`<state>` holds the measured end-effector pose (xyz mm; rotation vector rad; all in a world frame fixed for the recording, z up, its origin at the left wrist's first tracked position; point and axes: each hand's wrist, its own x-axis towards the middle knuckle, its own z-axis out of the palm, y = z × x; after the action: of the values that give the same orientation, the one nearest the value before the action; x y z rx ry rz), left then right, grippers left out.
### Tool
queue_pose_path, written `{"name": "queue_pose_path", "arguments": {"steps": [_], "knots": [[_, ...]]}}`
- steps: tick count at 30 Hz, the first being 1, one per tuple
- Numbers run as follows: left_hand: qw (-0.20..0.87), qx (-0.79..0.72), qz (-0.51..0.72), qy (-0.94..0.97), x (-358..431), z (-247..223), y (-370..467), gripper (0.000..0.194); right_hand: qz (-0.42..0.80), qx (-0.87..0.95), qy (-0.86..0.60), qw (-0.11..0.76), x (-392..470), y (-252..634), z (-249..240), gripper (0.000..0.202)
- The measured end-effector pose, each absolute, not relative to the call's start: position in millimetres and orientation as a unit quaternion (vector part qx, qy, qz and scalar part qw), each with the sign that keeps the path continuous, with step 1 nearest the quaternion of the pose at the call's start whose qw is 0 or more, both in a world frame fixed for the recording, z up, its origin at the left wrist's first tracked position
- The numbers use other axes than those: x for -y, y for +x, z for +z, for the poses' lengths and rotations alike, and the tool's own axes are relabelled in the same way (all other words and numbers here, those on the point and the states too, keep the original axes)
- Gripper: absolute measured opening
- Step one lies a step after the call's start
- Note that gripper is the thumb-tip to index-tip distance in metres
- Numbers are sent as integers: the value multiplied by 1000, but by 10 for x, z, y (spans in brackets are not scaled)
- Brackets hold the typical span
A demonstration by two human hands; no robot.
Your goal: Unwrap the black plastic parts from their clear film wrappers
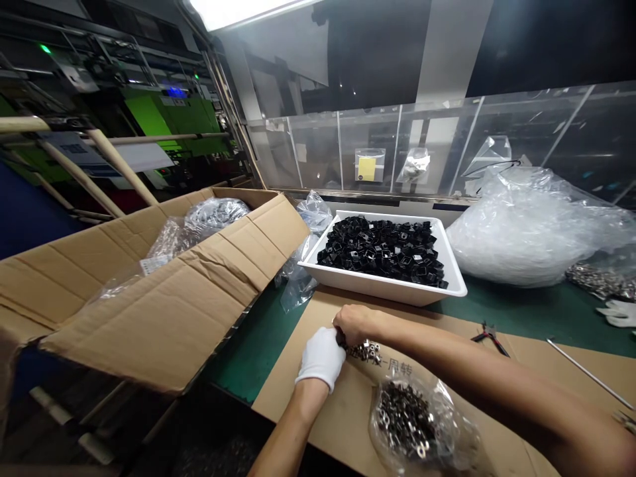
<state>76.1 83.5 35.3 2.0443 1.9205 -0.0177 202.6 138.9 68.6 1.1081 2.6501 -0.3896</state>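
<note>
My left hand (pixel 322 356), in a white glove, is closed over the cardboard sheet (pixel 278 377). My bare right hand (pixel 354 324) meets it, fingers bent together at a small dark piece (pixel 340 336) between the two hands. What each hand grips is too small and hidden to name. Loose shiny metal nuts (pixel 370 351) lie on the cardboard just right of the hands. Nearer to me, a clear plastic bag (pixel 442 430) holds many more metal nuts (pixel 405 417). Beyond my hands stands a white tray (pixel 380 287) of black plastic parts (pixel 385 252).
At left is a large open cardboard box (pixel 169 318) with plastic bags inside. A big filled clear bag (pixel 527 225) stands right of the tray. Pliers (pixel 490 336), a thin metal rod (pixel 589 374) and a white glove (pixel 619 313) lie at right.
</note>
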Motion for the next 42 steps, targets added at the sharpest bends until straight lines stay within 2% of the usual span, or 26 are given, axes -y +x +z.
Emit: {"name": "queue_pose_path", "arguments": {"steps": [18,25,31,36,42], "knots": [[180,-678,-11,712,-782,465,734,25,-130,-892,417,118,-1343,2011,744,31],[161,-686,-25,709,-784,461,738,19,-191,-883,419,86,-1318,2284,1121,35],[168,-675,-44,717,-787,554,787,24,-289,-885,352,100,-722,2786,1479,34],[165,-671,-52,721,-756,603,854,23,-225,-892,363,148,-156,3009,1351,27],[181,-675,-56,713,-717,596,869,24,-187,-863,469,23,67,3280,1237,28]]}}
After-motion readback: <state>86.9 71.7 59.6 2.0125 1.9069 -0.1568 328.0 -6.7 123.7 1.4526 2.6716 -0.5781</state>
